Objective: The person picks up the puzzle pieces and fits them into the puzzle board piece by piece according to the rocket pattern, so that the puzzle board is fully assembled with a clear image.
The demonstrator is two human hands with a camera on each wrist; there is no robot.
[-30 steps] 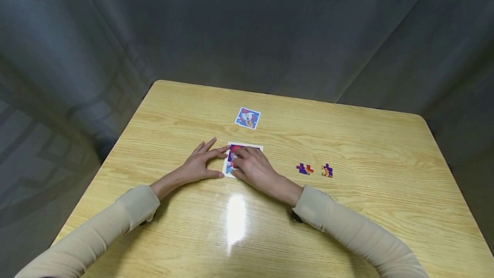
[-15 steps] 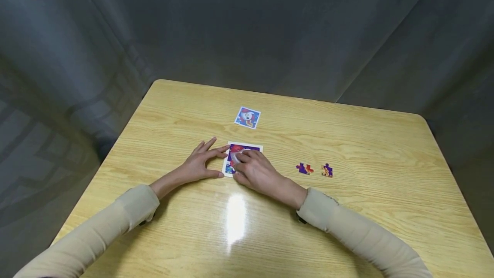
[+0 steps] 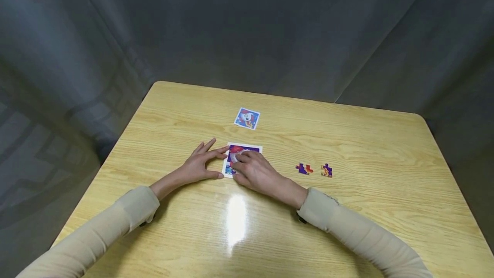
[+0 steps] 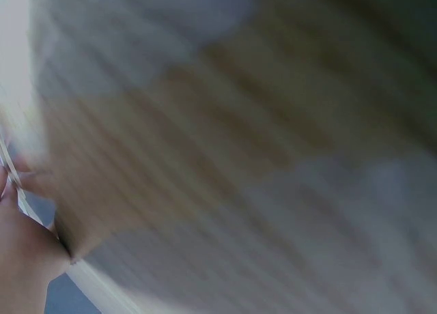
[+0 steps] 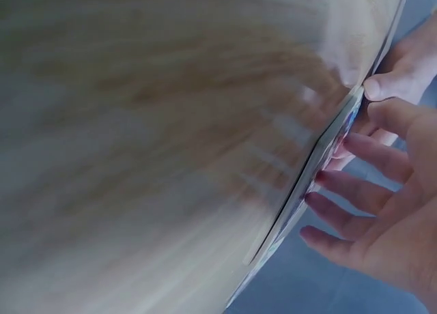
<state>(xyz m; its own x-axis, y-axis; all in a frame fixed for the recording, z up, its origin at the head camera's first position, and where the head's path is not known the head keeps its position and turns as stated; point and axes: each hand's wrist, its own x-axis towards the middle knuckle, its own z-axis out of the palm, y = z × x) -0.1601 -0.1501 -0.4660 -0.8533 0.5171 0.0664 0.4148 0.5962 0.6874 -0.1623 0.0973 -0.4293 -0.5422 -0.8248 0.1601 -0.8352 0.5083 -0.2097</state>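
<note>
A white-bordered jigsaw puzzle (image 3: 236, 149) with a red, white and purple picture lies on the table in the head view. My left hand (image 3: 198, 166) rests at its left border, fingers spread and thumb near the lower left corner. My right hand (image 3: 255, 172) lies over the puzzle's right part and hides much of it. In the right wrist view, the right hand's fingertips (image 5: 321, 179) touch the face of the puzzle, seen edge-on, and the fingers are slightly bent. The left wrist view is mostly blurred table, with part of the left hand (image 4: 27, 259) at the lower left.
Right of the puzzle lie purple and red jigsaw pieces (image 3: 304, 168) and a purple and yellow piece (image 3: 326, 170). A small picture card (image 3: 247, 118) of a similar design lies beyond the puzzle. Grey curtains (image 3: 247, 33) hang behind the wooden table (image 3: 366, 140).
My right hand has shifted slightly right and toward me over the puzzle, uncovering more of its upper left picture. The left hand stays at the border, and the loose pieces have not moved.
</note>
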